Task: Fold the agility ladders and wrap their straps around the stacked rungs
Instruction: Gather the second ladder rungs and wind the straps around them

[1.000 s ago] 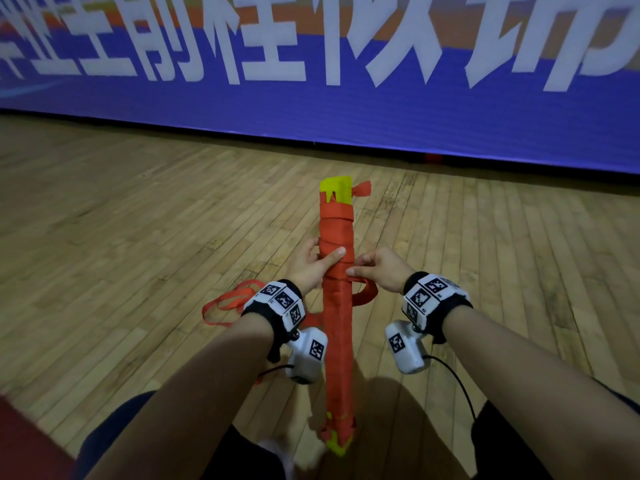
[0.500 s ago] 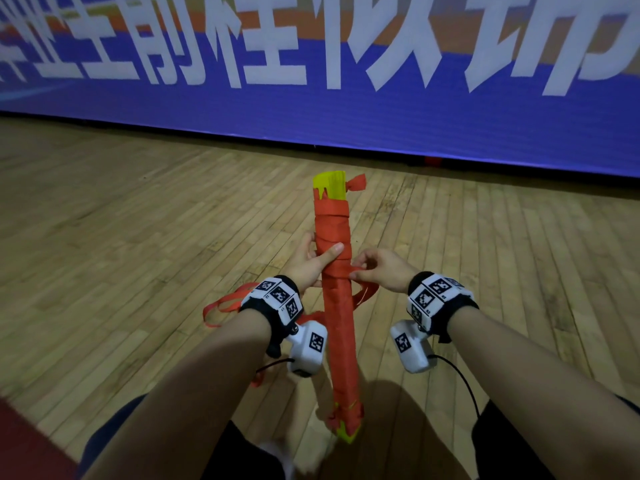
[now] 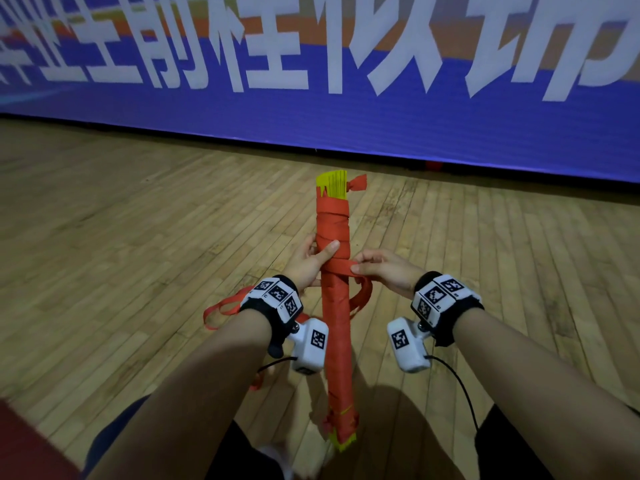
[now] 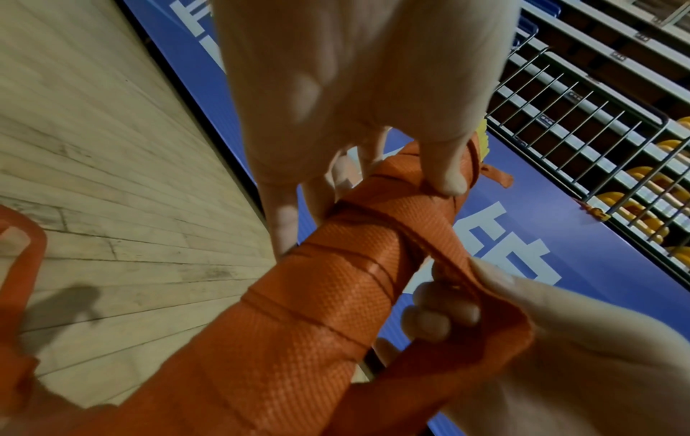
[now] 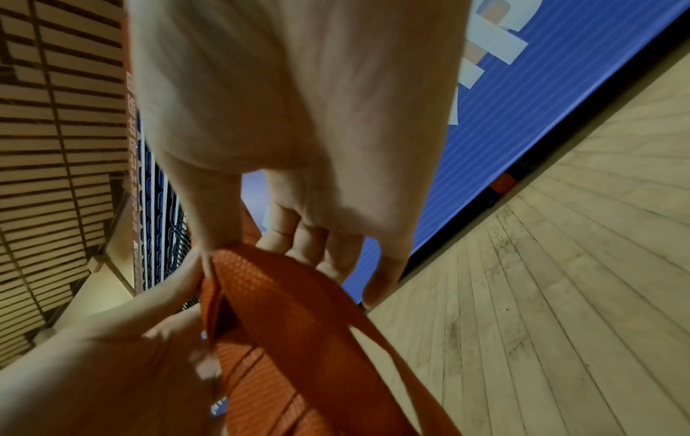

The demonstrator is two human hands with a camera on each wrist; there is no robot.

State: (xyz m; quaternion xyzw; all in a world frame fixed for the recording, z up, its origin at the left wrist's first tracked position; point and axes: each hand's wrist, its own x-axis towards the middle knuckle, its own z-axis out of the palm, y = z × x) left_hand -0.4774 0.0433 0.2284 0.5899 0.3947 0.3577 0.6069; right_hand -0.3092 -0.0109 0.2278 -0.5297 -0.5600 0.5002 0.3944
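A bundle of stacked yellow rungs (image 3: pixel 335 306) wrapped in orange strap is held out in front of me, yellow ends showing at the top and bottom. My left hand (image 3: pixel 311 261) grips the bundle near its middle, thumb laid across the wraps (image 4: pixel 373 277). My right hand (image 3: pixel 379 270) pinches the loose orange strap (image 3: pixel 341 266) just right of the bundle and holds it taut across the wraps. In the right wrist view the strap (image 5: pixel 284 295) runs between thumb and fingers. A loose strap loop (image 3: pixel 225 306) hangs left, behind my left wrist.
A wooden plank floor (image 3: pixel 138 254) spreads all around. A blue banner with white characters (image 3: pixel 346 109) lines the far wall. Railings and stands (image 4: pixel 597 103) rise behind it. My knees (image 3: pixel 519 445) sit low in the head view.
The bundle has tipped a little more upright and away from me. My right hand has drawn the strap across the front of the bundle toward the right, pulling it tight.
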